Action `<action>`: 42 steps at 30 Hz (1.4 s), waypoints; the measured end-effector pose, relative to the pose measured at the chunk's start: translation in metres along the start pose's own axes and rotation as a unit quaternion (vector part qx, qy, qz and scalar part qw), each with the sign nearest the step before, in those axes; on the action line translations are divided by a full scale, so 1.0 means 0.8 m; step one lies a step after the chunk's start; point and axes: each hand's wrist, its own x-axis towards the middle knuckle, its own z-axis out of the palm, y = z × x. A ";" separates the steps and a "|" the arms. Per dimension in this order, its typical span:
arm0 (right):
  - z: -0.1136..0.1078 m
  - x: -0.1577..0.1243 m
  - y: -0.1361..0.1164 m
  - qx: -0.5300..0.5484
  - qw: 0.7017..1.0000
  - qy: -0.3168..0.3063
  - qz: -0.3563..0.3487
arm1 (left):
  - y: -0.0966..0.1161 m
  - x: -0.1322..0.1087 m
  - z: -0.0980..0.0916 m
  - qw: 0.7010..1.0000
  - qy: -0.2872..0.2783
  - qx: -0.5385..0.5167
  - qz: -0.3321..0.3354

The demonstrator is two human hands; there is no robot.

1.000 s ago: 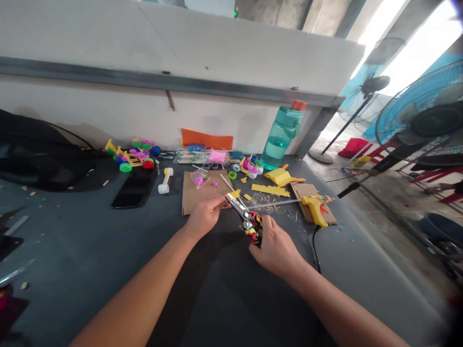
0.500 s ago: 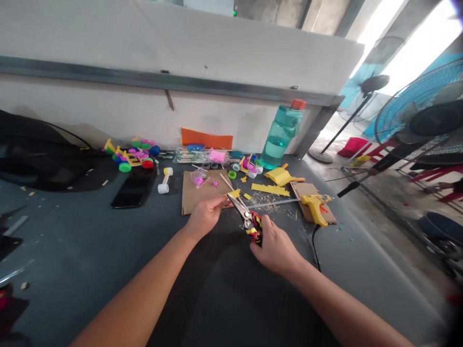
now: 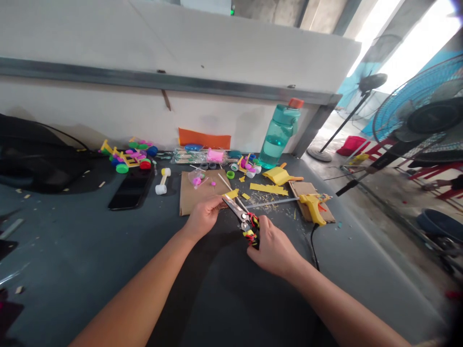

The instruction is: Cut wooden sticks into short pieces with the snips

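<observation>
Scissors sit in the right grip, fingers wrapped round the handles, blades angling forward and left out of the hand, tips right beside the left grip! Those left fingertips are drawn together; whether they pinch something, I cannot tell. Dark tabletop opens out on the near side of both grips. Forward, it's tighter: cardboard just past the left grip, yellow strip beyond the scissors, glue gun near the right edge, bottle back by the white panel.
</observation>
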 end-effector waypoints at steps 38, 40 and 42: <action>0.003 0.000 -0.004 0.009 1.000 0.011 0.014 | -0.001 0.000 0.004 0.998 -0.020 -0.047 -0.034; 0.001 0.001 -0.005 0.006 1.000 -0.001 0.015 | -0.002 -0.001 0.004 0.999 -0.017 -0.042 -0.030; -0.001 0.001 -0.005 0.001 1.000 -0.014 0.013 | -0.003 -0.001 0.003 0.999 -0.017 -0.036 -0.021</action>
